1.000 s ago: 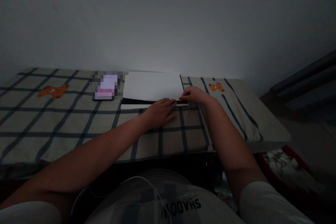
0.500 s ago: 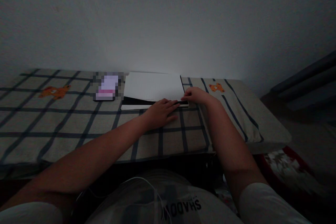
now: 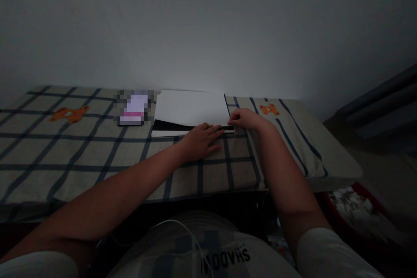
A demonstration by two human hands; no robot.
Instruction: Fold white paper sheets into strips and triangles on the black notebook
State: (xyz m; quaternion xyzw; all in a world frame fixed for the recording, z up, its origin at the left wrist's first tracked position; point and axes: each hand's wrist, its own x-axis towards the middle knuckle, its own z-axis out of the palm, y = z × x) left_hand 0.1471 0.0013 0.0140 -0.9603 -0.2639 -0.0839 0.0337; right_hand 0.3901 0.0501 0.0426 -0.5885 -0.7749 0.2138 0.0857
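Note:
A white sheet of paper [image 3: 192, 106] lies on the checked tablecloth near the wall, its near edge curling up at the left. A black strip [image 3: 166, 125] shows under that edge, with a white band [image 3: 167, 133] in front; whether they belong to one folder or notebook I cannot tell. My left hand [image 3: 201, 141] rests on the near edge, fingers stretched and apart, covering part of the strip and band. At the strip's right end, my right hand [image 3: 243, 118] is closed in a pinch beside the paper's corner. What sits between its fingertips is hidden.
A phone [image 3: 133, 108] with a lit, pixelated screen lies left of the paper. The blue-striped cloth [image 3: 130, 152] bears orange bear figures [image 3: 70, 114]. A plain wall [image 3: 195, 30] stands behind. Below right is a red basin [image 3: 361, 191] with pale contents. A white cable [image 3: 176, 222] crosses my shirt.
My right hand's fingertips have slid slightly to the right along the near edge. My left hand and the paper stay in place.

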